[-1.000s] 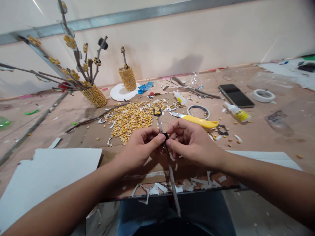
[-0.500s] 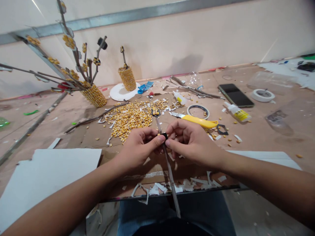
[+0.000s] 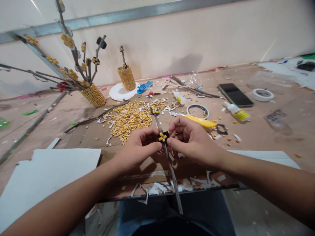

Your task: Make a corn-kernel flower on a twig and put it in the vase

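Note:
A thin twig (image 3: 174, 177) slants from my lap up over the table edge. On it sits a small black square with yellow corn kernels set like a flower (image 3: 163, 137). My left hand (image 3: 141, 146) holds the square's left edge, thumb in front and fingers curled behind. With thumb and bent fingers, my right hand (image 3: 188, 137) pinches the opposite edge. A second dark piece bearing kernels (image 3: 155, 111) sits at the twig's far end. Beyond my left hand spreads a pile of loose corn kernels (image 3: 130, 119) on cardboard.
A yellow craft knife (image 3: 201, 121), a tape ring (image 3: 197, 111), glue bottles (image 3: 237, 112) and a phone (image 3: 235, 94) lie to the right. Kernel-covered pots (image 3: 93, 95) with decorated branches stand at the back left. White board (image 3: 51, 177) and paper scraps (image 3: 157, 188) lie near the front edge.
The black square has turned from nearly edge-on to facing me, so its kernel flower shows. My left thumb has shifted slightly left and down.

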`<move>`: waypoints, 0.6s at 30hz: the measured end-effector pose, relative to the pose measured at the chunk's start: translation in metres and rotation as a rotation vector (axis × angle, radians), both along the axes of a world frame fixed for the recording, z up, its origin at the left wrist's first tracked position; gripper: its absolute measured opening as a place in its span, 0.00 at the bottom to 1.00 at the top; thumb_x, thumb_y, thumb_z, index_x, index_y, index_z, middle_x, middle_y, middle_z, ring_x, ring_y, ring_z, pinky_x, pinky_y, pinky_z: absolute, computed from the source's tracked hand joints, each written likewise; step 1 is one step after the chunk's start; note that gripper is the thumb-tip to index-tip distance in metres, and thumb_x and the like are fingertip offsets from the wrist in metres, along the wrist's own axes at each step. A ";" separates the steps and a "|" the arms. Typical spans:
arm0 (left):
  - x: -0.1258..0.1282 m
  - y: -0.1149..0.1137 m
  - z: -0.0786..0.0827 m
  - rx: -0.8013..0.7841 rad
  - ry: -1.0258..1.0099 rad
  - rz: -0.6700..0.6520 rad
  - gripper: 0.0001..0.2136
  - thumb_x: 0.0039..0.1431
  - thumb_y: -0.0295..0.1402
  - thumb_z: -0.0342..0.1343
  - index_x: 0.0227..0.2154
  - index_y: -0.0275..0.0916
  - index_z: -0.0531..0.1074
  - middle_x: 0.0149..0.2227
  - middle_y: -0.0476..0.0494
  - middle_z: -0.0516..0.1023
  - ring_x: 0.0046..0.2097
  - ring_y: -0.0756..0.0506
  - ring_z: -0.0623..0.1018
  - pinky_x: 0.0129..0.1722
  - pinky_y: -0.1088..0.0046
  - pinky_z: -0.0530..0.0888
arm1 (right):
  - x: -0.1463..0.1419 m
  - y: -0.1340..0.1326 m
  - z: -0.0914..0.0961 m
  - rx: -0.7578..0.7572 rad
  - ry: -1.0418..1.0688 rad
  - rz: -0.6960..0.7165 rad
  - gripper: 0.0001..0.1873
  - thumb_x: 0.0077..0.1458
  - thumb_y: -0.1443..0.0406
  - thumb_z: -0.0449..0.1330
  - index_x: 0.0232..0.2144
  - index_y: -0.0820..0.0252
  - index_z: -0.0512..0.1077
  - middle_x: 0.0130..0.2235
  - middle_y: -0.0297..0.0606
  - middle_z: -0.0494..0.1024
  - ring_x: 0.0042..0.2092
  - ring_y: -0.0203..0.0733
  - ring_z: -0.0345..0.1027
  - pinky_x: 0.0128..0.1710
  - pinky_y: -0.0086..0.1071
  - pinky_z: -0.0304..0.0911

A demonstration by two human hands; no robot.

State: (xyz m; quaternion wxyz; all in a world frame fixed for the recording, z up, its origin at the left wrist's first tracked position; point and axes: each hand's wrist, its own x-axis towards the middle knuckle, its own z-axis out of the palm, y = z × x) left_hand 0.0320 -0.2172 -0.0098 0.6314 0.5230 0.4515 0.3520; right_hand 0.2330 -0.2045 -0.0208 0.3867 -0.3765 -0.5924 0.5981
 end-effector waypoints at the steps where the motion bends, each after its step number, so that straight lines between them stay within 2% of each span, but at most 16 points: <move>1: 0.000 0.000 0.000 0.002 -0.002 0.000 0.07 0.51 0.29 0.70 0.32 0.36 0.79 0.31 0.47 0.82 0.33 0.48 0.79 0.36 0.74 0.76 | 0.000 0.000 0.000 -0.011 0.006 0.007 0.15 0.51 0.67 0.67 0.36 0.55 0.64 0.30 0.25 0.71 0.27 0.31 0.66 0.27 0.27 0.64; 4: 0.000 0.000 -0.001 -0.005 -0.006 -0.006 0.07 0.51 0.27 0.70 0.33 0.36 0.79 0.32 0.47 0.82 0.34 0.49 0.80 0.38 0.74 0.76 | 0.001 0.001 0.001 -0.056 0.032 0.037 0.16 0.51 0.67 0.67 0.36 0.54 0.63 0.29 0.24 0.71 0.25 0.33 0.69 0.26 0.28 0.65; 7: 0.000 0.000 0.001 0.000 -0.009 -0.017 0.07 0.53 0.27 0.70 0.35 0.36 0.80 0.34 0.47 0.83 0.36 0.49 0.80 0.40 0.75 0.76 | 0.001 0.002 0.001 -0.033 0.015 0.043 0.15 0.52 0.66 0.67 0.36 0.54 0.63 0.29 0.25 0.71 0.26 0.34 0.70 0.26 0.29 0.65; 14: -0.001 0.000 0.006 -0.016 0.013 -0.023 0.07 0.54 0.31 0.70 0.35 0.36 0.80 0.34 0.47 0.81 0.36 0.49 0.78 0.39 0.74 0.75 | 0.006 0.003 0.002 0.275 -0.169 -0.030 0.10 0.55 0.68 0.65 0.34 0.56 0.66 0.29 0.26 0.70 0.25 0.30 0.63 0.24 0.27 0.60; 18: -0.001 -0.001 0.004 -0.030 0.036 -0.031 0.11 0.53 0.34 0.71 0.34 0.35 0.78 0.33 0.47 0.79 0.35 0.49 0.77 0.37 0.74 0.74 | 0.008 0.003 0.003 0.394 -0.211 -0.029 0.10 0.55 0.68 0.66 0.34 0.56 0.66 0.28 0.26 0.70 0.25 0.31 0.64 0.23 0.27 0.60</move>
